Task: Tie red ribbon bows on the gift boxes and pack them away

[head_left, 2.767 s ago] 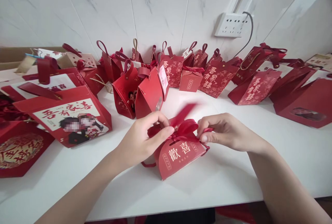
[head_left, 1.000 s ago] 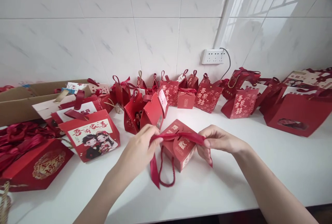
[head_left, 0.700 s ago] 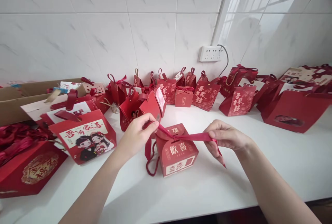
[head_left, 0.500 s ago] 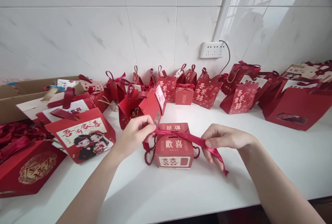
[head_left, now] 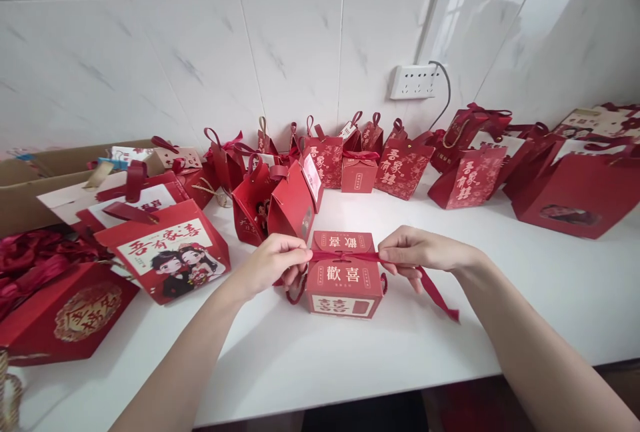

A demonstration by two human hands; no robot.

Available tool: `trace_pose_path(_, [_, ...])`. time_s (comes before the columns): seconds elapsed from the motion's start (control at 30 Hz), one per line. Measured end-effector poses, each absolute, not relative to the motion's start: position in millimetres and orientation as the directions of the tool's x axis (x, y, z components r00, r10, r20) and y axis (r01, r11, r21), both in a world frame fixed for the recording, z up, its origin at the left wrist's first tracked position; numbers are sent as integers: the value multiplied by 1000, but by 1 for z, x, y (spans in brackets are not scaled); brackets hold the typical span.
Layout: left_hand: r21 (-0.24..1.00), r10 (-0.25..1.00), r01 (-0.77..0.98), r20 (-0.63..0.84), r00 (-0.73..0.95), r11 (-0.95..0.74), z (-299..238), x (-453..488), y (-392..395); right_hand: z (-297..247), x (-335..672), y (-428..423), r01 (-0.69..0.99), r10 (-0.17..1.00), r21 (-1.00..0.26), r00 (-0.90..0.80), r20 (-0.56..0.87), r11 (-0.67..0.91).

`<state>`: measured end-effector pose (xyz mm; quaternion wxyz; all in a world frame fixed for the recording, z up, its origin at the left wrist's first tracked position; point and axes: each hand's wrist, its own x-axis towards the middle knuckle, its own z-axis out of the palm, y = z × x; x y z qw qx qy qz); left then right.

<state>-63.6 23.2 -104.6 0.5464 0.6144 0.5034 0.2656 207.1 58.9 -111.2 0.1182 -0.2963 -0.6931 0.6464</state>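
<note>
On the white tabletop in front of me stands a small red gift box [head_left: 345,279] with pale Chinese characters and dark red cord at its sides. A red ribbon [head_left: 357,257] runs straight across its top, with a crossing or knot near the middle. My left hand [head_left: 284,260] pinches the ribbon at the box's left edge. At the right edge my right hand [head_left: 413,255] pinches the other side, and a loose ribbon end hangs below it towards the table.
Red gift boxes [head_left: 405,169] line the tiled wall. To the left are a box with a cartoon couple [head_left: 173,252], bunched red ribbon [head_left: 37,259] and a cardboard carton [head_left: 20,204]. A larger red box [head_left: 575,185] stands right. A power strip [head_left: 414,82] hangs on the wall.
My right hand has moved in to the box's right edge and the ribbon now lies straight and taut over the top. The view has tilted slightly down.
</note>
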Motion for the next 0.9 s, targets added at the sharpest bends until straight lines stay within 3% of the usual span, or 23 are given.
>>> trace_pose_path(0.1, [944, 925, 323, -180, 335, 67, -108, -64, 24, -109, 212, 61, 229, 595, -973, -786, -164, 35])
trace_pose_path(0.23, [969, 913, 218, -191, 360, 116, -106, -62, 22, -103, 207, 53, -44, 689, -970, -697, 200, 238])
trace_pose_path(0.3, [975, 891, 175, -196, 409, 135, -104, -60, 19, -102, 197, 44, -123, 717, -950, -630, 299, 288])
trace_pose_path(0.47, [969, 847, 244, -161, 506, 38, -95, -56, 16, -108, 164, 28, 29, 823, -915, -450, 347, 402])
trace_pose_path(0.57, [922, 873, 387, -168, 458, -26, -82, -53, 14, -113, 152, 26, 101, 829, -872, -379, 411, 479])
trace_pose_path(0.67, [824, 912, 538, -67, 404, -177, -64, -52, 9, -116, 149, 26, 139, 819, -844, -367, 442, 518])
trace_pose_path(0.8, [613, 867, 678, 23, 498, -406, -44, -50, 6, -118, 149, 27, 152, 834, -856, -363, 416, 493])
trace_pose_path(0.9, [576, 855, 672, 96, 510, -466, -39, -45, 8, -119, 148, 27, 102, 892, -919, -303, 336, 380])
